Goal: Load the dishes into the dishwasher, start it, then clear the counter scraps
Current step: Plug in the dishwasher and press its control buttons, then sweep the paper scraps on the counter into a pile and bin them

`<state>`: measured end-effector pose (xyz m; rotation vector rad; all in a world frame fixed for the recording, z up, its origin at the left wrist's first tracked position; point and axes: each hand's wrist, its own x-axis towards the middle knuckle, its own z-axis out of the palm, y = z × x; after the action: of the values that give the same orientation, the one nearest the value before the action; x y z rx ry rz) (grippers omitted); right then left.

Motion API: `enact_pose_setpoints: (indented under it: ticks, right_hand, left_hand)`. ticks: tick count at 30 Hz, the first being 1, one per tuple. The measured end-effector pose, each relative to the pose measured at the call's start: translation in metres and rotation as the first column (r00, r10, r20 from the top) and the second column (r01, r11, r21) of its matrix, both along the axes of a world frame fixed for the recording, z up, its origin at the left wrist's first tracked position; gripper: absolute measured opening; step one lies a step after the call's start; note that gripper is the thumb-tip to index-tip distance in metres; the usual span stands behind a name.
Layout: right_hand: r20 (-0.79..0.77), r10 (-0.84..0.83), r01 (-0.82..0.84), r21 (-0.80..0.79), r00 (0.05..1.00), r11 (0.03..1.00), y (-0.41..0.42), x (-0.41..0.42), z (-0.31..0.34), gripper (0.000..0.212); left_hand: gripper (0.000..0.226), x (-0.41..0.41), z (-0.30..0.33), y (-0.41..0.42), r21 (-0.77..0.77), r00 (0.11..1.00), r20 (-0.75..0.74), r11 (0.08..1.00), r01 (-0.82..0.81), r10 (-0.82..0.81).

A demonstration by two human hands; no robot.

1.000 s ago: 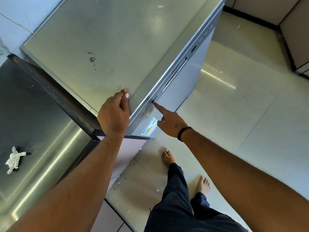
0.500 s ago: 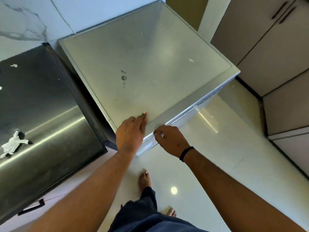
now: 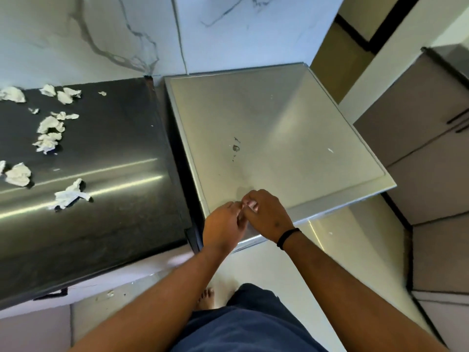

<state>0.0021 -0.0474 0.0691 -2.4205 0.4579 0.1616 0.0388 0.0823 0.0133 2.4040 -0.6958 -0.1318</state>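
Note:
The silver dishwasher [image 3: 279, 138] stands against the marble wall, seen from above, with its door closed. My left hand [image 3: 223, 227] and my right hand [image 3: 266, 214] meet over its front left edge and touch each other. The right hand's fingers are curled, and nothing shows in them. Relaxed fingers of the left hand reach to the right hand's fingertips. To the left of the dishwasher, several crumpled white paper scraps [image 3: 68, 195] lie on the dark counter [image 3: 121, 153]. More of these scraps [image 3: 49, 133] lie toward the back left.
Grey cabinets [image 3: 418, 138] with dark handles stand to the right across a strip of glossy tiled floor [image 3: 342, 250]. My bare foot [image 3: 206, 298] and dark trousers are below the hands. A narrow gap separates the counter from the dishwasher.
My right hand left the dishwasher's front panel and rose to meet the left hand, which lifted off the top edge. The view swung left and now takes in more of the counter and its scraps.

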Motion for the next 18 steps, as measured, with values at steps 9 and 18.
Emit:
enact_pose_setpoints:
  ticks: [9,18]
  right_hand:
    - [0.012,0.241,-0.241,0.034,0.970,0.970,-0.009,0.062,0.008,0.019]
    - [0.177,0.484,-0.511,0.167,0.857,0.843,0.046,0.125,0.000,0.015]
  left_hand:
    - [0.016,0.038,0.029,0.002,-0.258,0.792,-0.587,0.888,-0.380,0.168]
    - [0.012,0.044,0.042,0.073,-0.233,0.726,-0.430,0.711,-0.664,0.537]
